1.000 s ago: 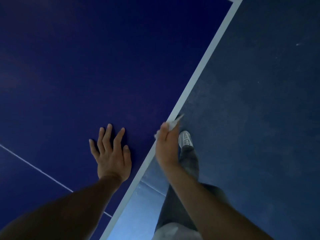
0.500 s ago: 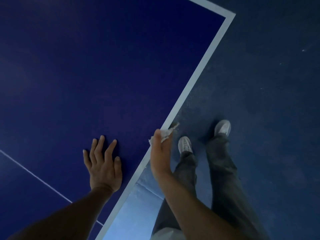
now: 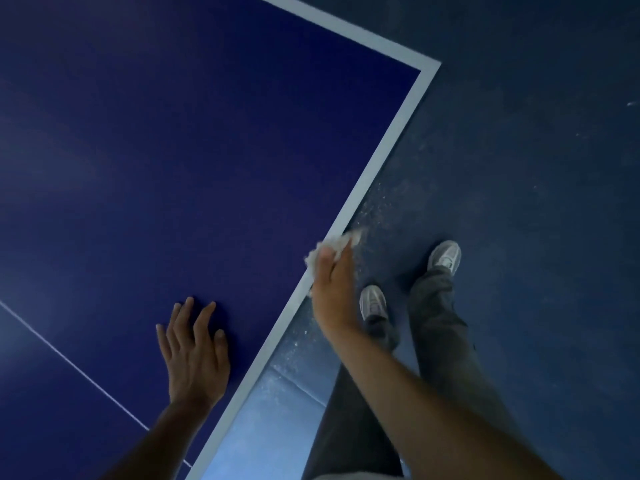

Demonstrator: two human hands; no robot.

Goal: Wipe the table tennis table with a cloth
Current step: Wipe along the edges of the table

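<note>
The dark blue table tennis table point(image 3: 194, 161) fills the left of the head view, with a pale border stripe point(image 3: 377, 161) along its right edge and a corner at the upper right. My right hand point(image 3: 334, 289) grips a small white cloth point(image 3: 329, 249) right at that edge stripe, the cloth sticking out above my fingers. Flat on the blue surface, a little inside the edge, rests my left hand point(image 3: 195, 355) with its fingers spread.
A thin white centre line point(image 3: 69, 362) crosses the table at lower left. Right of the table lies dark blue floor point(image 3: 519, 168) with pale dust specks near the edge. My legs in dark trousers and two grey shoes point(image 3: 445, 256) stand beside the table.
I have walked along the table's side; its far corner has come closer into view. My right hand slid the cloth forward along the edge stripe, and my left hand moved along the surface too.
</note>
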